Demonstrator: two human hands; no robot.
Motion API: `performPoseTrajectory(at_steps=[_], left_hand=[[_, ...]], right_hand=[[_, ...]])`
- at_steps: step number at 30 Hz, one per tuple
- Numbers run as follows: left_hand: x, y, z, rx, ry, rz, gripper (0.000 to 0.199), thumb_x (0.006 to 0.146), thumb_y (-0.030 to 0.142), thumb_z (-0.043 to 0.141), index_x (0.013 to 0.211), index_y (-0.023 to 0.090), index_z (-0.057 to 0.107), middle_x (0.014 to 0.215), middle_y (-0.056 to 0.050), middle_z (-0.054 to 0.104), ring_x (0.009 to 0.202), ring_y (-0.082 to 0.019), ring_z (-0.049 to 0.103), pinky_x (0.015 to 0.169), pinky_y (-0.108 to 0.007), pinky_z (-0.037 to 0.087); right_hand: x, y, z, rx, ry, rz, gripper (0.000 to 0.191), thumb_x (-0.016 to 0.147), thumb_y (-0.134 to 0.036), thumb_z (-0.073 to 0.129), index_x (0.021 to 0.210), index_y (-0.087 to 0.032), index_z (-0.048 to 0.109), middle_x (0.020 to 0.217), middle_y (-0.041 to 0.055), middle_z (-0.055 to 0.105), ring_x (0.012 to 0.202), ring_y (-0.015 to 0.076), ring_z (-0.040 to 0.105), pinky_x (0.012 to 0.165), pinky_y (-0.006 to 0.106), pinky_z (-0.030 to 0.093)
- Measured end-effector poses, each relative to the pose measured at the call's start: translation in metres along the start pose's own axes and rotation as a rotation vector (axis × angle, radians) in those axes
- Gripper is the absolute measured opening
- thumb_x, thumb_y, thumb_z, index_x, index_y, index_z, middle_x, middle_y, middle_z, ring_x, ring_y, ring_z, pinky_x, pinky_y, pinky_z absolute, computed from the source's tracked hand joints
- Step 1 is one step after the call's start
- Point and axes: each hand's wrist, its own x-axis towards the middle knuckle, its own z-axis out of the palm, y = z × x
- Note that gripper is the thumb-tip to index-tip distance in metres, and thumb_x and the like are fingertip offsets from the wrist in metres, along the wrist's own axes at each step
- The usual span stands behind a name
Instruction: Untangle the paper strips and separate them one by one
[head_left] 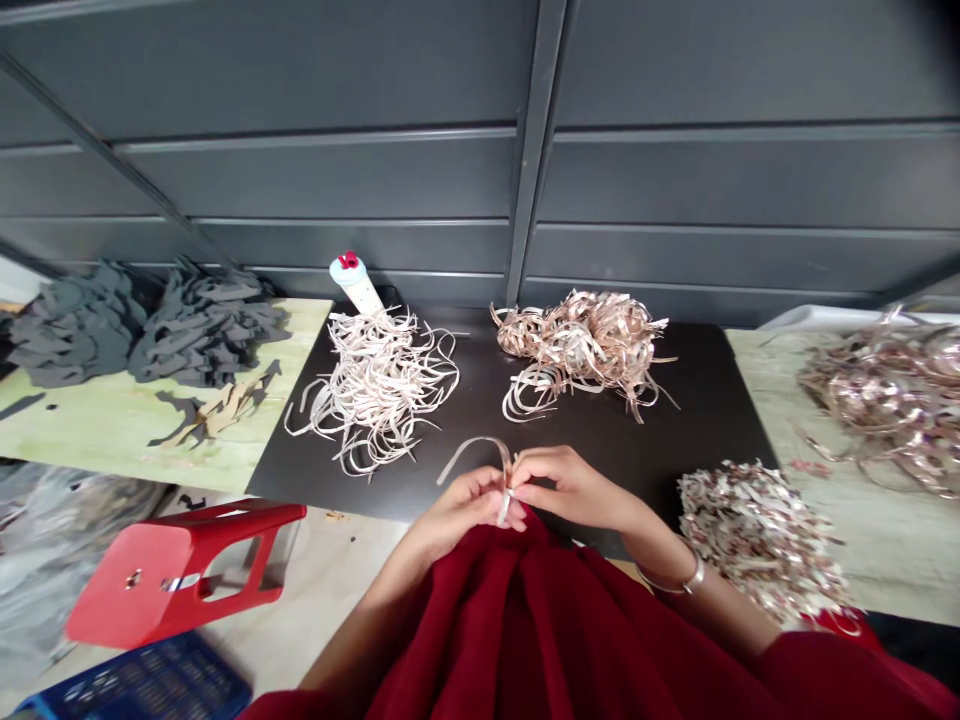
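Over the front edge of the black table top [480, 400], my left hand [476, 500] and my right hand [559, 485] meet. Both have their fingers closed on one thin, pale strip [480, 443], which curls up and over to the left from between them. A light piece of it shows below the left fingertips. Ahead to the left lies a loose heap of cream-white strips [382, 385]. A tangled pile of shiny rose-gold strips [589, 345] lies ahead to the right. Near my right forearm is a dense heap of short, pale and metallic strip pieces [761, 535].
A white tumbler with a pale blue lid [356, 285] stands behind the cream strips. Dark grey cut pieces [202, 325] are heaped on the left table, more shiny strips [900, 390] on the right. A red stool [180, 575] and blue crate [142, 685] sit lower left. A grey panelled wall [375, 180] rises behind.
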Motion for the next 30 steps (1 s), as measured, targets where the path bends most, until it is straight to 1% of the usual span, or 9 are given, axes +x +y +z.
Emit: performPoseTrajectory(at_steps=[4, 6, 10, 13, 19, 23, 25, 28, 30], left_hand=[[0.01, -0.004, -0.001, -0.216, 0.033, 0.027, 0.05, 0.06, 0.028, 0.083, 0.101, 0.014, 0.058, 0.081, -0.002, 0.066, 0.07, -0.012, 0.065, 0.068, -0.021, 0.051], [0.012, -0.004, 0.0, -0.224, 0.058, 0.068, 0.05, 0.06, 0.02, 0.083, 0.102, 0.014, 0.057, 0.074, 0.001, 0.065, 0.062, -0.009, 0.063, 0.061, -0.017, 0.05], [0.013, -0.003, 0.001, -0.173, 0.113, 0.076, 0.051, 0.057, 0.013, 0.083, 0.098, 0.015, 0.053, 0.067, 0.003, 0.065, 0.06, -0.012, 0.066, 0.06, -0.021, 0.053], [0.012, -0.003, 0.001, -0.147, 0.136, 0.081, 0.048, 0.059, 0.013, 0.082, 0.095, 0.016, 0.051, 0.068, 0.003, 0.066, 0.062, -0.015, 0.068, 0.062, -0.024, 0.054], [0.01, -0.008, -0.001, -0.089, 0.118, 0.059, 0.043, 0.064, 0.018, 0.08, 0.094, 0.016, 0.05, 0.068, 0.002, 0.066, 0.062, -0.017, 0.07, 0.056, -0.021, 0.051], [0.008, -0.009, -0.006, -0.111, 0.017, 0.047, 0.045, 0.064, 0.017, 0.08, 0.095, 0.017, 0.048, 0.067, 0.003, 0.065, 0.06, -0.018, 0.07, 0.051, -0.019, 0.048], [0.01, -0.009, -0.008, -0.136, -0.015, 0.047, 0.048, 0.063, 0.016, 0.08, 0.098, 0.017, 0.048, 0.07, 0.003, 0.065, 0.064, -0.017, 0.07, 0.054, -0.019, 0.049], [0.016, -0.008, -0.008, -0.203, 0.1, 0.133, 0.054, 0.061, 0.013, 0.081, 0.103, 0.018, 0.048, 0.075, 0.004, 0.064, 0.071, -0.013, 0.069, 0.063, -0.019, 0.052], [0.02, -0.008, -0.009, -0.217, 0.189, 0.186, 0.056, 0.058, 0.011, 0.082, 0.103, 0.017, 0.049, 0.072, 0.005, 0.062, 0.066, -0.01, 0.067, 0.064, -0.019, 0.053]], right_hand=[[0.0, 0.0, 0.007, -0.101, 0.049, -0.031, 0.011, 0.083, -0.015, 0.058, 0.073, -0.018, 0.062, 0.078, 0.0021, 0.06, 0.072, 0.012, 0.058, 0.067, 0.022, 0.046], [-0.001, 0.001, 0.009, -0.138, 0.096, -0.047, 0.006, 0.082, -0.014, 0.059, 0.081, -0.018, 0.063, 0.089, 0.0044, 0.06, 0.082, 0.0141, 0.059, 0.074, 0.025, 0.048], [-0.004, -0.001, 0.013, -0.218, 0.13, -0.075, 0.023, 0.085, -0.013, 0.054, 0.106, -0.021, 0.059, 0.114, 0.0086, 0.057, 0.107, 0.0178, 0.055, 0.093, 0.032, 0.046], [-0.006, -0.004, 0.015, -0.235, 0.088, -0.073, 0.027, 0.088, -0.011, 0.047, 0.112, -0.022, 0.056, 0.12, 0.0077, 0.058, 0.116, 0.0172, 0.052, 0.098, 0.032, 0.044], [-0.009, -0.003, 0.004, -0.162, 0.025, -0.023, 0.028, 0.092, -0.011, 0.04, 0.113, -0.022, 0.056, 0.113, 0.0058, 0.065, 0.106, 0.0163, 0.061, 0.089, 0.027, 0.049], [-0.012, -0.003, -0.007, -0.085, -0.004, -0.007, 0.028, 0.093, -0.013, 0.038, 0.113, -0.023, 0.056, 0.108, 0.0039, 0.067, 0.098, 0.0136, 0.064, 0.084, 0.025, 0.05], [-0.011, -0.004, -0.006, -0.089, -0.013, -0.017, 0.03, 0.093, -0.011, 0.037, 0.115, -0.022, 0.054, 0.109, 0.0039, 0.066, 0.098, 0.0132, 0.064, 0.085, 0.025, 0.05], [-0.008, -0.005, 0.001, -0.129, -0.001, -0.043, 0.033, 0.091, -0.01, 0.04, 0.119, -0.023, 0.052, 0.114, 0.0059, 0.064, 0.104, 0.0154, 0.06, 0.09, 0.029, 0.048], [-0.006, -0.003, 0.005, -0.146, 0.016, -0.058, 0.034, 0.09, -0.01, 0.042, 0.12, -0.023, 0.052, 0.117, 0.0068, 0.062, 0.108, 0.017, 0.058, 0.092, 0.033, 0.047]])
